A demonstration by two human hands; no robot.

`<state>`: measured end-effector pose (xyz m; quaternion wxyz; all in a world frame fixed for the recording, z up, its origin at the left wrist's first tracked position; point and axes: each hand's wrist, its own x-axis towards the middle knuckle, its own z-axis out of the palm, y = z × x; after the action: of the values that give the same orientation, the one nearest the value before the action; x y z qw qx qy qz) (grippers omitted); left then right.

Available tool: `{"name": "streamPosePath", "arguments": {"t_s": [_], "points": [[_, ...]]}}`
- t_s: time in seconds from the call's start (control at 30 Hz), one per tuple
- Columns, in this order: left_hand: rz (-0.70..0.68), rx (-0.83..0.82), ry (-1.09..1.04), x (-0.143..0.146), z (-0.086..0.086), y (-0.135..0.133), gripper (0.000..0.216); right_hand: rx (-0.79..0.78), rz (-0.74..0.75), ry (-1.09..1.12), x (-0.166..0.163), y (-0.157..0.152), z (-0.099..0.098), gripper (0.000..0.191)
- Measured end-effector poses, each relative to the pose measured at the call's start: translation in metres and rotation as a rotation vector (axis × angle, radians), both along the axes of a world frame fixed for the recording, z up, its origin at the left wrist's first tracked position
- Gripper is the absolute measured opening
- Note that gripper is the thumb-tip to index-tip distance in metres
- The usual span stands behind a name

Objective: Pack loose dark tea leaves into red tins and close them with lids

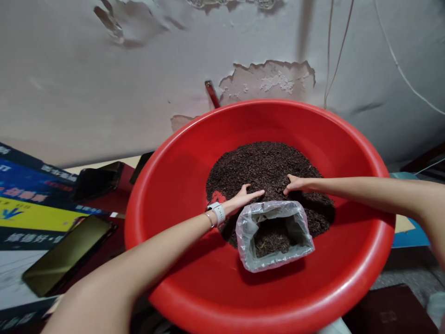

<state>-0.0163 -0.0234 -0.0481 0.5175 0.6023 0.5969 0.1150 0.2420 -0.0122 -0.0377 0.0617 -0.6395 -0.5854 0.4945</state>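
Note:
A wide red plastic basin (167, 195) holds a heap of dark, dry loose leaves (257, 160) that look like tea. My left hand (241, 198), with a pale watch and a bangle at the wrist, reaches over the heap, its fingers apart and nothing held. Opposite it, my right hand (295, 183) touches the leaves, fingers spread and pointing down; its lower fingertips are partly hidden. Nearer to me, a box-shaped container lined with a clear plastic bag (245, 241) stands tilted in the basin, its mouth facing me. Some leaves (273, 239) lie inside it.
To the left, open dark red boxes (69, 255) rest by printed boards (31, 204). Behind the basin rises a wall with peeling plaster (271, 81) and hanging cables (333, 55). A dark box (392, 311) sits low at right.

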Motion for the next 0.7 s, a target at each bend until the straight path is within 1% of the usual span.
{"name": "streamPosePath", "arguments": {"t_s": [0.03, 0.1, 0.23, 0.33, 0.4, 0.47, 0.53, 0.6, 0.67, 0.7], "points": [[0.02, -0.016, -0.025, 0.001, 0.004, -0.002, 0.101, -0.021, 0.005, 0.022, -0.008, 0.004, -0.002, 0.103], [0.056, -0.035, -0.069, 0.003, 0.009, -0.006, 0.1, -0.023, 0.015, 0.078, -0.019, 0.006, -0.004, 0.103], [0.087, -0.022, -0.197, 0.009, 0.012, -0.012, 0.103, 0.064, 0.0, 0.236, -0.037, -0.003, 0.002, 0.092], [0.062, 0.022, -0.303, 0.013, 0.006, -0.014, 0.104, 0.031, -0.033, 0.392, -0.05, -0.012, 0.012, 0.081], [-0.004, 0.111, -0.395, 0.014, -0.002, -0.013, 0.096, 0.007, -0.023, 0.475, -0.057, -0.016, 0.018, 0.073], [-0.082, 0.227, -0.452, 0.014, -0.01, -0.009, 0.085, 0.025, -0.043, 0.497, -0.061, -0.016, 0.02, 0.068], [-0.123, 0.306, -0.426, 0.013, -0.017, -0.004, 0.076, 0.071, -0.106, 0.461, -0.063, -0.013, 0.016, 0.067], [-0.126, 0.337, -0.345, 0.012, -0.02, 0.002, 0.072, 0.129, -0.159, 0.406, -0.063, -0.008, 0.011, 0.066], [-0.141, 0.351, -0.265, 0.012, -0.016, 0.009, 0.07, 0.177, -0.161, 0.38, -0.063, -0.002, 0.009, 0.062], [-0.152, 0.357, -0.231, 0.011, -0.01, 0.013, 0.069, 0.19, -0.149, 0.383, -0.063, 0.001, 0.01, 0.059]]}}
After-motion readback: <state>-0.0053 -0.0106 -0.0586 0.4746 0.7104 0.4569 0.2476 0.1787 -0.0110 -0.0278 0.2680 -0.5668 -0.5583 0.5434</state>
